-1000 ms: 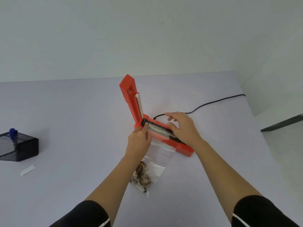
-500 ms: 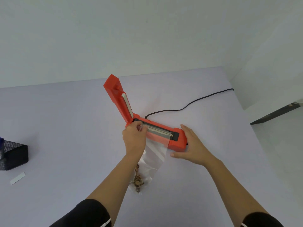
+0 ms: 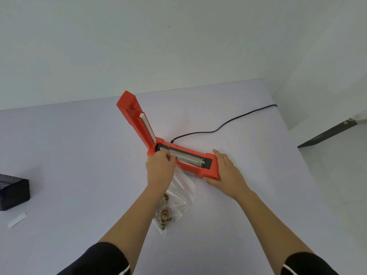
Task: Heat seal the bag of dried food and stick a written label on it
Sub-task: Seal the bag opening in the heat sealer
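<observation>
An orange heat sealer (image 3: 190, 167) lies in the middle of the table with its lid (image 3: 137, 124) raised upright. A clear bag of dried food (image 3: 174, 197) lies in front of it, its open end laid across the sealing strip. My left hand (image 3: 159, 167) pinches the bag's top edge at the sealer's hinge end. My right hand (image 3: 225, 173) grips the sealer's free end, thumb under its front corner. The brown dried pieces (image 3: 163, 215) gather at the bag's near end, partly behind my left forearm.
The sealer's black cord (image 3: 222, 126) runs off to the table's back right edge. A black mesh box (image 3: 14, 193) stands at the far left, with a white label strip (image 3: 16, 220) lying in front of it. The table's right edge drops to the floor.
My right hand has moved off the sealing strip to the sealer's right end and grips it. The left hand stays on the bag's edge. The view has shifted, so everything sits further left.
</observation>
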Demonstrator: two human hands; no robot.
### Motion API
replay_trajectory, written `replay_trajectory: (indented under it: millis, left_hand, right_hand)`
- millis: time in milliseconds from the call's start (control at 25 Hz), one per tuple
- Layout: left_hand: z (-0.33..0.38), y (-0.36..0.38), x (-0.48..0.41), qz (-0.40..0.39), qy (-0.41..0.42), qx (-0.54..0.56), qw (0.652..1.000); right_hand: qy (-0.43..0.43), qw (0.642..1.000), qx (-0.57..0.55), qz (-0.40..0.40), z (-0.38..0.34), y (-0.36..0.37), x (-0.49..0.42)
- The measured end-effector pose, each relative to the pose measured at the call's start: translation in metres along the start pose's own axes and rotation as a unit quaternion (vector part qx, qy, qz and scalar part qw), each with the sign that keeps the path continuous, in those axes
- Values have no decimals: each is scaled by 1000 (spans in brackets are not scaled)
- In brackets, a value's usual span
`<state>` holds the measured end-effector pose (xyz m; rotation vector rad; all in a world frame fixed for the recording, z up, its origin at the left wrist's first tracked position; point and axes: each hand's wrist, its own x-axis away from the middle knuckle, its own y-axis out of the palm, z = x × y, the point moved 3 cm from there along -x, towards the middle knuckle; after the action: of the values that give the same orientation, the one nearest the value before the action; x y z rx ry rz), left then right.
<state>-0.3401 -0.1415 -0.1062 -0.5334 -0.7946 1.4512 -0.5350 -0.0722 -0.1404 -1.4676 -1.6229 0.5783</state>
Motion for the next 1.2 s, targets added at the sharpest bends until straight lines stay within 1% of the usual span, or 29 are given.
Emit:
replay_trajectory:
  millis: [80,160,200,280,320,400,480,560,680,840,960,1200]
  left_hand:
    - [17,6,3,-17,85,-53,995]
    - [25,9,7,-22,122,-57,991]
    - [23,7,7,-15,113,-32,993]
    - [7,1,8,-10,61,50,997]
    - [-3,-2,9,-26,29,89,995]
    - [-21,-6,10,-95,-12,127,987]
    - [-32,-7,11,-159,-17,118,980]
    - [-38,-6,12,-182,-6,136,974]
    - [-41,-5,13,-171,38,132,976]
    - [-36,-5,16,-127,108,61,984]
    - [-29,-5,20,-117,117,33,986]
    - [-14,-12,28,-106,145,43,983]
  right_hand:
    - [1,1000,6,-3,-1,-1,-1]
    - [6,1000,7,-6,-3,-2,-1]
    - [6,1000,7,-6,-3,-3,-1]
    - [3,1000,3,-7,-3,-4,0]
    - [2,1000,2,-7,-3,-4,0]
    - [5,1000,-4,-8,-3,-4,0]
    - [7,1000,-8,-9,-4,-4,0]
    - [7,1000,-9,-7,-4,-4,1]
    - [10,1000,-9,-5,-4,-4,1]
    - [11,1000,-3,-3,-3,-4,1]
    - [9,1000,2,-2,-1,-3,2]
    - [14,1000,-4,1,-1,-1,0]
